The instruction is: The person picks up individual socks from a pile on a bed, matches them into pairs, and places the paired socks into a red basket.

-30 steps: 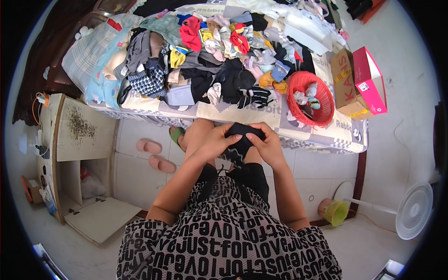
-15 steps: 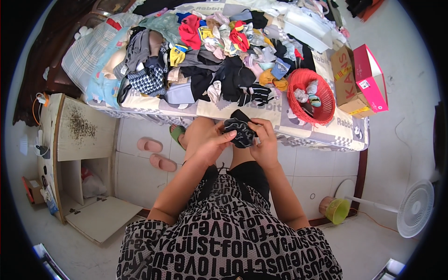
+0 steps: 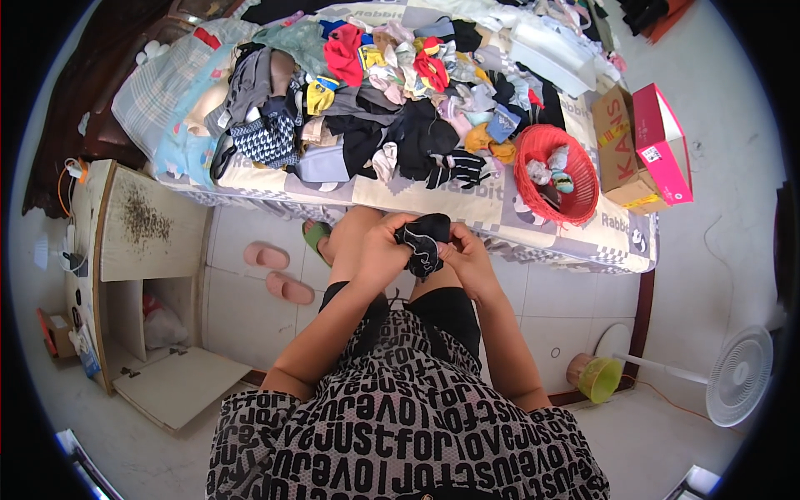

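wooden cabinet (image 3: 154, 221) at far left, low door hanging open. two pink slippers (image 3: 290, 288) on floor next to it. big messy clothes pile (image 3: 417, 137) on bed (image 3: 333, 193). left hand (image 3: 386, 252) curled tight on left side of small black cloth (image 3: 427, 237). cloth up over person's legs, near bed edge. right hand (image 3: 469, 262) pinching cloth's right side. red basket (image 3: 533, 200) on bed, small things inside. pink box (image 3: 654, 125) right of basket. white fan (image 3: 740, 375) far right.
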Available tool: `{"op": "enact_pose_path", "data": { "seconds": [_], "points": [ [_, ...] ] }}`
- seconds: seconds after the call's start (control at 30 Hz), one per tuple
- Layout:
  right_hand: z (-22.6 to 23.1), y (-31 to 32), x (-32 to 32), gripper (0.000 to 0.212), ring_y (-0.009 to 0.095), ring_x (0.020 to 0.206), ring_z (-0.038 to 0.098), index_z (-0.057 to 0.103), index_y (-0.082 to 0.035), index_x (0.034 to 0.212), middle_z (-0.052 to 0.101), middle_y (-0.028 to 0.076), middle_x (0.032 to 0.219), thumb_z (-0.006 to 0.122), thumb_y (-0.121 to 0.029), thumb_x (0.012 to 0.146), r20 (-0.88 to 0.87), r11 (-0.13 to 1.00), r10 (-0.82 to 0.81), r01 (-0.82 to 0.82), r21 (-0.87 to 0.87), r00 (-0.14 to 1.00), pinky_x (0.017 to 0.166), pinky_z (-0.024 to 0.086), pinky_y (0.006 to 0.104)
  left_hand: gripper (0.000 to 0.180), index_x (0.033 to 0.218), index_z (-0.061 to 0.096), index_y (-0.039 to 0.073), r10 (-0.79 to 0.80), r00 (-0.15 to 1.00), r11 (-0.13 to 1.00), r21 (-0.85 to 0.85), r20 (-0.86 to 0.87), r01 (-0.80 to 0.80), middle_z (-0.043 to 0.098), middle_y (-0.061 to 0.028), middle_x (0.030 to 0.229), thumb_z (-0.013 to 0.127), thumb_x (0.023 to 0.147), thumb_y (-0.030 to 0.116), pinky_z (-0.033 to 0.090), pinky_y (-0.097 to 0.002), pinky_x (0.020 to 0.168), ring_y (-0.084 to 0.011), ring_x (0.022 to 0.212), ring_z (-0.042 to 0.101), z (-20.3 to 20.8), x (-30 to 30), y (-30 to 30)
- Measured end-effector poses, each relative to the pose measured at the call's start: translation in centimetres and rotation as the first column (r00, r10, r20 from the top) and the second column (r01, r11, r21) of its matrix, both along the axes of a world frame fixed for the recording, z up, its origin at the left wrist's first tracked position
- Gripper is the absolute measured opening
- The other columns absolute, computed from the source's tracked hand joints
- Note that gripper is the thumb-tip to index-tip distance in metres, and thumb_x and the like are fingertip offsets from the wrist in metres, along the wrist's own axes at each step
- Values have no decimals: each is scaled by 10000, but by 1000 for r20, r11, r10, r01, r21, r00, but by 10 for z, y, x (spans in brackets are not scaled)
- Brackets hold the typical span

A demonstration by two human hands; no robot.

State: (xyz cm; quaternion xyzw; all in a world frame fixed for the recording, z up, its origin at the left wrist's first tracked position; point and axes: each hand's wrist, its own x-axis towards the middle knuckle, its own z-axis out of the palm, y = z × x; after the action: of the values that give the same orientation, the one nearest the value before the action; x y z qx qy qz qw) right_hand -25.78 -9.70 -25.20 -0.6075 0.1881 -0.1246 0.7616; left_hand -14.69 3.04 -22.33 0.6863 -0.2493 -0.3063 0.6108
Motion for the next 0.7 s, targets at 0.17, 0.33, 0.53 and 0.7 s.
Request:
{"op": "enact_pose_path", "data": {
  "seconds": [0.17,0.33,0.53,0.7],
  "points": [
    [4,10,4,188,63,803,509,487,-20,945,518,8,895,548,70,791,62,967,-252,253,-8,966,701,421,198,431,1119,527,7,21,972,988,-144,-235,-56,590,-51,978,598,707,-96,454,-258,795,-131,889,565,10,-9,-5],
    [-4,1,10,172,60,730,461,481,-37,849,507,-10,844,532,104,764,151,855,-460,482,-192,875,640,405,197,370,1063,529,6,-57,843,917,-363,-535,-168,580,-33,967,644,718,-67,440,-227,804,-117,883,556,-4,-16,-7],
    [-9,13,11,312,75,711,464,585,-5,921,538,-9,779,431,154,700,92,808,-543,549,-214,835,640,397,194,172,838,569,-6,207,966,940,-306,157,-151,583,-60,892,682,710,-26,480,-228,643,-122,723,587,-10,-34,-20],
    [-20,12,-1,302,73,719,499,585,31,1037,553,1,848,423,47,783,-53,915,-401,397,-68,915,638,387,186,203,787,545,-5,222,939,972,-137,264,-191,559,-56,825,714,676,-26,465,-235,593,-130,684,566,-15,-39,-23]
  ]
}}
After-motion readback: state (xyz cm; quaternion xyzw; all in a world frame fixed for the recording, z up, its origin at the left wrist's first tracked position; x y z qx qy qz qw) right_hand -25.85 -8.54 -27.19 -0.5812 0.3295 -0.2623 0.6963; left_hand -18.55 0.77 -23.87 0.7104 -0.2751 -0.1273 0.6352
